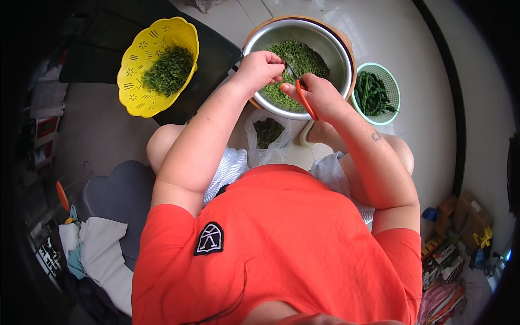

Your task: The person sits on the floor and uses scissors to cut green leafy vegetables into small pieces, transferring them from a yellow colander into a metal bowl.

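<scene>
Over a steel bowl of finely cut greens, my right hand grips orange-handled scissors, whose blades point up and left toward my left hand. The fingertips of my left hand are pinched together by the blade tips; whatever small thing they may hold is too small to make out. To the left, a yellow plastic basket holds leafy greens. At the right, a pale green mesh basket contains long green peppers or pods. A clear plastic bag with dark green scraps lies between my feet.
The bowl rests on a round wooden stool or stand. The yellow basket stands on a dark surface. A grey padded seat with cloths is at the lower left. Cardboard boxes and clutter lie at the lower right by the wall.
</scene>
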`<state>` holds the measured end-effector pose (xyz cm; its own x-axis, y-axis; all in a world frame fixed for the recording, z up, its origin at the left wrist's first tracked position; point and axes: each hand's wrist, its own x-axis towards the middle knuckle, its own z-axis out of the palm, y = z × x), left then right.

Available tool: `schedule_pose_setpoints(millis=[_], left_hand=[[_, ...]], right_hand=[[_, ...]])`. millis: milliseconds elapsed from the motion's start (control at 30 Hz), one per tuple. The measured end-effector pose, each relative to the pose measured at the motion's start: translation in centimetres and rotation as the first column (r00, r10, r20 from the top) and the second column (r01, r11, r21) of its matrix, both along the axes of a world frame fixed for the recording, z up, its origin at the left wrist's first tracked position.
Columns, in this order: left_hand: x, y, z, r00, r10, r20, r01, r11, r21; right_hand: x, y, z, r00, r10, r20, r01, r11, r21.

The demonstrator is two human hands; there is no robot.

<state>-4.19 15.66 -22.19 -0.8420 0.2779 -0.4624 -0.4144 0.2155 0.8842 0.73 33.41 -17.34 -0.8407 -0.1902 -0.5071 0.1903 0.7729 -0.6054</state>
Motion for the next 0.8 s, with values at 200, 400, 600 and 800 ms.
schedule_pose_setpoints(millis=[200,400,600,800], left_hand=[[0.1,0.0,-0.5,0.991,-0.012,-0.136,0.002,0.997,-0.072],[0.3,-0.8,0.3,0.973,0.119,0.196,-0.175,0.938,0.299],[-0.1,-2.0,-0.1,0.956,0.134,0.262,-0.272,0.743,0.612],[0.1,-2.3,0.2,0.974,0.131,0.186,-0.223,0.72,0.657]], right_hand=[[-0.4,0.6,-1.4,0.999,-0.035,0.009,0.036,0.997,-0.072],[-1.3,1.5,-1.9,0.985,-0.173,0.012,0.173,0.976,-0.135],[-0.5,0.2,-0.9,0.991,-0.136,0.002,0.131,0.949,-0.287],[0.6,-0.9,0.7,0.994,-0.044,-0.095,0.011,0.946,-0.324]])
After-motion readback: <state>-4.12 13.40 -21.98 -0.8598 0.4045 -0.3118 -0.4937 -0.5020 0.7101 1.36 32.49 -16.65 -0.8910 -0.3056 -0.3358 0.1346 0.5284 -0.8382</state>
